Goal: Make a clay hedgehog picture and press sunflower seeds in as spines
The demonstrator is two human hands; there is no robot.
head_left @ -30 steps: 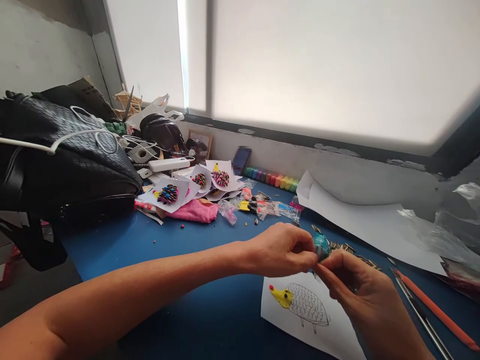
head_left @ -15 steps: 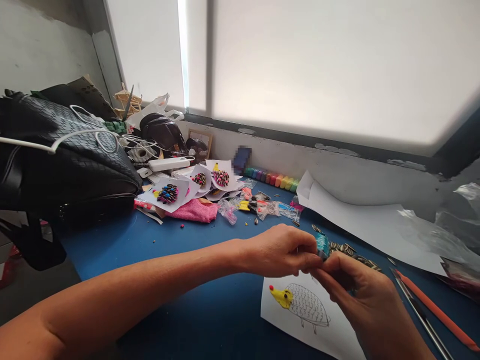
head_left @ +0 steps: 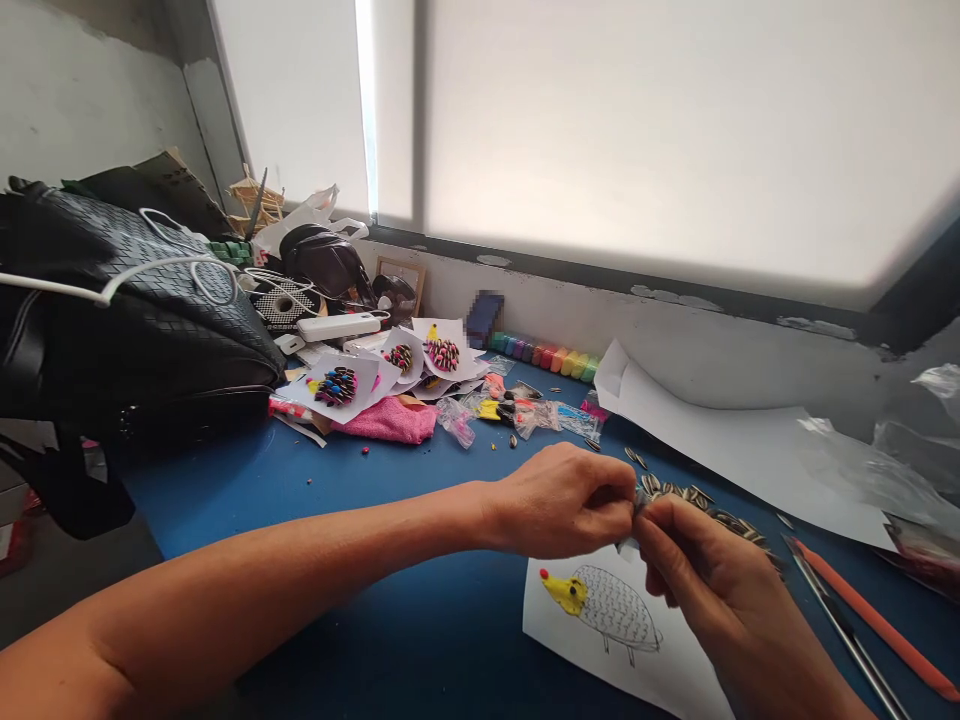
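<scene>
The left hand (head_left: 570,505) and right hand (head_left: 709,570) meet over the far edge of the sheet (head_left: 553,632). The left one's fingers are curled tight and the right one's thumb and forefinger are pinched together, both gripping the packet (head_left: 640,499), mostly hidden between them. The sheet's drawn hedgehog (head_left: 619,605) has a yellow head and red nose. Seeds (head_left: 677,491) lie just beyond the right hand; a pen (head_left: 840,618) and orange stick (head_left: 874,617) lie to its right.

Black bag (head_left: 172,345) under a white cable (head_left: 102,297), pale blind (head_left: 675,130) beyond.
</scene>
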